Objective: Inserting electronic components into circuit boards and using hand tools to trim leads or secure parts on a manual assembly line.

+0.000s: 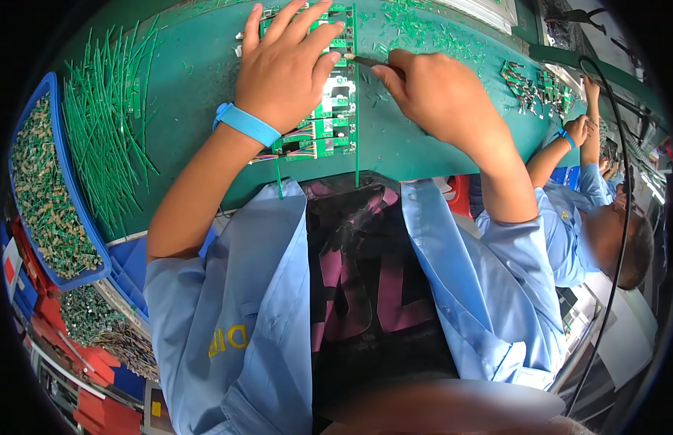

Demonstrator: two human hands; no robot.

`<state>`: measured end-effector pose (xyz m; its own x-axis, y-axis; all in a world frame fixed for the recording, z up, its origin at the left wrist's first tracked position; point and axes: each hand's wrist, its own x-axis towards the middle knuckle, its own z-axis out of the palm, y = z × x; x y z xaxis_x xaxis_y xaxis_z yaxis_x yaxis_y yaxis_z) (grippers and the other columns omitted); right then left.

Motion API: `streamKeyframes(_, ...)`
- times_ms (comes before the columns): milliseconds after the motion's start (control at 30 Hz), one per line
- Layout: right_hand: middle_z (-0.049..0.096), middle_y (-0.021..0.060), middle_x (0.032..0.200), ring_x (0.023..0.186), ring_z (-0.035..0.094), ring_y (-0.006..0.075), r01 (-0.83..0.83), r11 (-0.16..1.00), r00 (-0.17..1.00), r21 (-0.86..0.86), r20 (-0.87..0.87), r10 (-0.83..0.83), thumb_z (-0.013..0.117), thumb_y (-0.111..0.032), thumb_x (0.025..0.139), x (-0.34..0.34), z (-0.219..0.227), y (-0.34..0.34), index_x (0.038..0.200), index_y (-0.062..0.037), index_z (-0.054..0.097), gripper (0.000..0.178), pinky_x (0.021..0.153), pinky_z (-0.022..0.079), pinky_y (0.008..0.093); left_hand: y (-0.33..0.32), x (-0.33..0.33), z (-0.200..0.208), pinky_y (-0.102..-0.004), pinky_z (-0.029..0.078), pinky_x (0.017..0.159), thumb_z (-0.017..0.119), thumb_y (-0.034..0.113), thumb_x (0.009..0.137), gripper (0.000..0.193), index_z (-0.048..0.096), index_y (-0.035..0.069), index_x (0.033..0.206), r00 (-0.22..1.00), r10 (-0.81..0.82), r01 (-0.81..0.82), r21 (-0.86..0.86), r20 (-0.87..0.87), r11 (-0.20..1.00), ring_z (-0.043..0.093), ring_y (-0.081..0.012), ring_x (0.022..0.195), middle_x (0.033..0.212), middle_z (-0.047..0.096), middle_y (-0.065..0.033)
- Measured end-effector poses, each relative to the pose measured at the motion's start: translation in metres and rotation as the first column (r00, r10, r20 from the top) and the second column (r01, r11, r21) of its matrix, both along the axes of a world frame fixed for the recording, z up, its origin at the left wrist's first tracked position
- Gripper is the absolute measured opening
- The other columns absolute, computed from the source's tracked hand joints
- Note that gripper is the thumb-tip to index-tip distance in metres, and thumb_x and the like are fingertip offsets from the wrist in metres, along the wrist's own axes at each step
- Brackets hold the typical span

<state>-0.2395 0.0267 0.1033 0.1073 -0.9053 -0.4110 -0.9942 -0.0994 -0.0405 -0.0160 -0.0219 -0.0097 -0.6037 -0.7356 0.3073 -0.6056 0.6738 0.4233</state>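
Observation:
A panel of green circuit boards (323,128) lies on the bench, with a row of small white-and-green boards and coloured wires between its thin side rails. My left hand (282,80) rests on the upper part of the panel, fingers spread, covering some of the boards. My right hand (438,94) is closed around a slim, dark-handled tool (369,62). The tool's pale tip meets the panel's right rail, close to my left fingertips; its exact kind is hard to make out. A blue band circles my left wrist.
Thin green strips (108,116) are heaped at left, beside a blue tray (97,246) of small board pieces. Green scraps (430,32) litter the green mat (394,145). More boards (532,90) lie at right, near a co-worker (568,225). A black cable (625,181) hangs at right.

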Motion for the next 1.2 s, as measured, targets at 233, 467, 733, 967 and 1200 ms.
streamKeyframes(233, 0.068, 0.0077, 0.081, 0.069, 0.059, 0.02, 0.058, 0.969, 0.848, 0.24, 0.501, -0.175, 0.062, -0.038, 0.113, -0.052, -0.024, 0.014, 0.102, -0.0031, 0.071, 0.038, 0.067, 0.047, 0.0336, -0.001, 0.005, 0.015, -0.0698, 0.011, 0.133, 0.077, 0.036, 0.092, 0.068, 0.058, 0.008, 0.151, 0.997, -0.071, 0.065, 0.133, 0.042, 0.989, 0.027, -0.0387, 0.166, 0.174, 0.041, -0.0163)
streamKeyframes(467, 0.068, 0.0064, 0.083, 0.069, 0.058, 0.0187, 0.097, 0.907, 0.808, 0.41, 0.5, -0.312, 0.063, -0.033, 0.113, -0.034, -0.027, 0.027, 0.108, -0.0027, 0.072, 0.032, 0.066, 0.047, 0.0334, -0.007, 0.011, 0.021, -0.0723, 0.009, 0.132, 0.081, 0.04, 0.087, 0.081, 0.053, 0.007, 0.155, 0.987, -0.139, 0.119, 0.222, 0.076, 0.968, 0.022, -0.0408, 0.168, 0.177, 0.036, -0.0191)
streamKeyframes(733, 0.067, 0.0067, 0.08, 0.069, 0.058, 0.0219, 0.068, 0.995, 0.951, 0.078, 0.296, -0.088, 0.061, -0.033, 0.113, -0.02, -0.009, 0.052, 0.105, -0.0036, 0.071, 0.032, 0.066, 0.047, 0.0375, 0.0, 0.014, 0.026, -0.0737, 0.005, 0.132, 0.084, 0.044, 0.083, 0.095, 0.047, 0.006, 0.162, 0.987, -0.117, 0.081, 0.282, 0.114, 0.956, 0.016, -0.0411, 0.17, 0.178, 0.032, -0.0205)
streamKeyframes(967, 0.066, 0.0097, 0.08, 0.066, 0.054, 0.0232, 0.049, 0.909, 0.702, 0.414, 0.633, -0.326, 0.062, -0.029, 0.112, -0.037, -0.033, 0.072, 0.104, -0.0032, 0.069, 0.028, 0.065, 0.047, 0.0382, 0.015, 0.01, 0.03, -0.0739, 0.002, 0.131, 0.086, 0.05, 0.082, 0.106, 0.042, 0.003, 0.165, 0.976, -0.159, 0.11, 0.295, 0.146, 0.949, 0.014, -0.0407, 0.17, 0.178, 0.031, -0.0225)
streamKeyframes(1200, 0.069, 0.012, 0.082, 0.068, 0.058, 0.0291, 0.134, 0.946, 0.918, 0.294, 0.323, -0.23, 0.064, -0.029, 0.11, 0.003, -0.008, 0.079, 0.109, -0.0057, 0.071, 0.025, 0.067, 0.049, 0.042, 0.017, 0.009, 0.034, -0.0735, 0.0, 0.131, 0.086, 0.055, 0.081, 0.114, 0.038, 0.0, 0.167, 0.957, -0.244, 0.188, 0.299, 0.16, 0.935, 0.013, -0.0402, 0.17, 0.178, 0.03, -0.0243)
